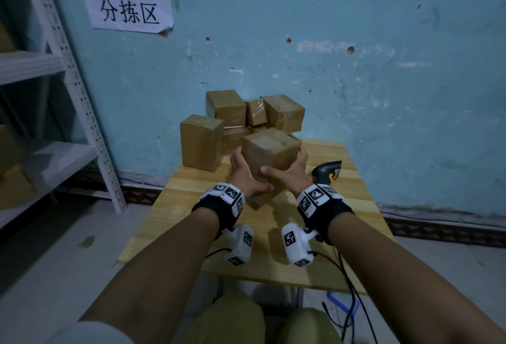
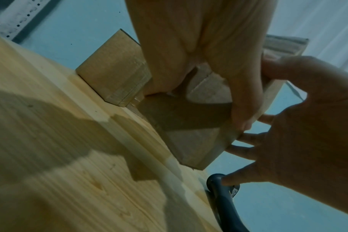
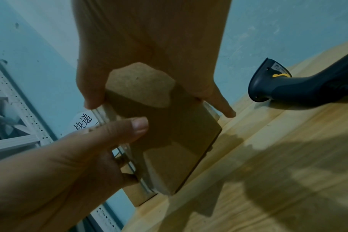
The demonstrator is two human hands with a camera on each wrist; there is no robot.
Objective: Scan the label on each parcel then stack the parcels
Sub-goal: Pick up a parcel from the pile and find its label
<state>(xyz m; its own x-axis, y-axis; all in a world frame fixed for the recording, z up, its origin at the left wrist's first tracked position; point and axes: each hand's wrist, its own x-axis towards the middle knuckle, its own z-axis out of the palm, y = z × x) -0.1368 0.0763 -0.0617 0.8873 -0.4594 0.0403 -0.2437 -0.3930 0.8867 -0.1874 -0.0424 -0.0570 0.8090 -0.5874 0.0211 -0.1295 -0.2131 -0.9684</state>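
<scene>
A brown cardboard parcel [image 1: 271,149] is tilted on one corner low over the wooden table [image 1: 273,261]. My left hand [image 1: 242,175] grips its left side and my right hand [image 1: 291,174] grips its right side, thumbs across the near face. In the right wrist view the left thumb [image 3: 137,125] presses the parcel [image 3: 181,135]. The left wrist view shows my fingers [image 2: 242,109] wrapped over the parcel [image 2: 189,141]. No label shows on any visible face. A dark handheld scanner [image 1: 327,171] lies on the table just right of my right hand.
Several more cardboard parcels [image 1: 227,108] are piled at the table's far edge against the blue wall; a taller one [image 1: 201,142] stands at the left. A white metal shelf rack [image 1: 82,97] stands to the left. Cables [image 1: 347,289] hang off the near right.
</scene>
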